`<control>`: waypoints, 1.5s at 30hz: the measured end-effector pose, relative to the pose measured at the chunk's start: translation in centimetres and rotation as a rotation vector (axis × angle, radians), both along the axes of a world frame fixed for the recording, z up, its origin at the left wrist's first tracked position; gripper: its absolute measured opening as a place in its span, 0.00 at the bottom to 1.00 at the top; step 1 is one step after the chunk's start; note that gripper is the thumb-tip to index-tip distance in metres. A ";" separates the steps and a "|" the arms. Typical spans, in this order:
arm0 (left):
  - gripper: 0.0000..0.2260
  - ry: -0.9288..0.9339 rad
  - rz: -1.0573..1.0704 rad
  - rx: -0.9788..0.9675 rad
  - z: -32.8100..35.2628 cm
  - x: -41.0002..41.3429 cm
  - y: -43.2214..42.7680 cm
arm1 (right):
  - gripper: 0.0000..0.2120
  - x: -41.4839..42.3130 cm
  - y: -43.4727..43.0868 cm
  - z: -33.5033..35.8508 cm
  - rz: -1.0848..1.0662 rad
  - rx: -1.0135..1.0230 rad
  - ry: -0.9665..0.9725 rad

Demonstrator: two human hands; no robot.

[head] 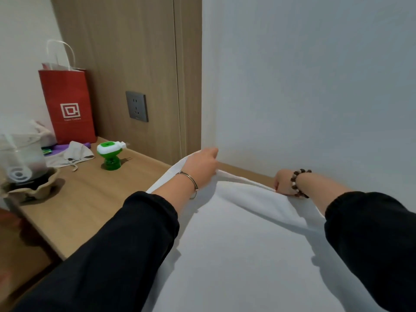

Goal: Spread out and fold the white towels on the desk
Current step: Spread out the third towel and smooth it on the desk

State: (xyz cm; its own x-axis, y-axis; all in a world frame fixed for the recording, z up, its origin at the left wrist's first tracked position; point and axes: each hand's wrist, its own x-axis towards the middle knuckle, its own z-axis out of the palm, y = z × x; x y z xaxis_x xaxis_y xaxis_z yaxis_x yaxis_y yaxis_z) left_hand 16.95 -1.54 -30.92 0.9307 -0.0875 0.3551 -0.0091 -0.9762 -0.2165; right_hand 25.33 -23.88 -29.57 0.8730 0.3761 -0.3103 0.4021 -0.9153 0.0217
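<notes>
At the left edge of the worktop (90, 199) a clear plastic container (21, 158) is sitting in a pulp tray (33, 191). The picture's border is cutting both off, and the white mark on the container is showing too blurred to read. Behind them, in the back left corner, a red paper bag (67, 104) is standing upright and showing a white square logo. The small line of writing under the logo is too soft to read with any certainty. In front of the bag a beige cloth pouch (77, 152) is lying across a purple item (59, 147) and hiding most of it. Just beside the pouch a green-and-white plug-in device (110, 156) is standing near the back edge, below a grey wall socket (136, 106).

The white towel (243, 244) is covering the right part of the worktop from the back edge forward and running out of the picture at the bottom. The left hand (200, 167), wearing a thin metal bangle (191, 183), is keeping a closed grip on the towel's far left corner, fingers curled over the cloth and raising it off the worktop. The right hand (282, 182), wearing a bead bracelet (298, 183), is holding the far edge low against the back edge by the white wall. Its grip is closed round a fold of cloth, the fingertips hiding beneath the hand. Between the hands the towel's edge is sagging. Black sleeves (112, 255) are hiding the towel's side edges.
</notes>
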 end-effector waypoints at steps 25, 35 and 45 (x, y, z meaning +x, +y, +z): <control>0.27 0.313 0.406 -0.365 -7.0 4.8 0.5 | 0.25 0.0 1.0 -7.6 0.149 0.149 -0.123; 0.20 0.449 0.098 -0.347 -4.8 -0.7 -7.9 | 0.23 -5.8 -4.4 -5.8 -0.035 0.055 -0.358; 0.24 0.469 0.165 -0.238 -5.9 -4.7 -11.0 | 0.25 -7.3 -10.8 -6.1 -0.024 0.068 -0.187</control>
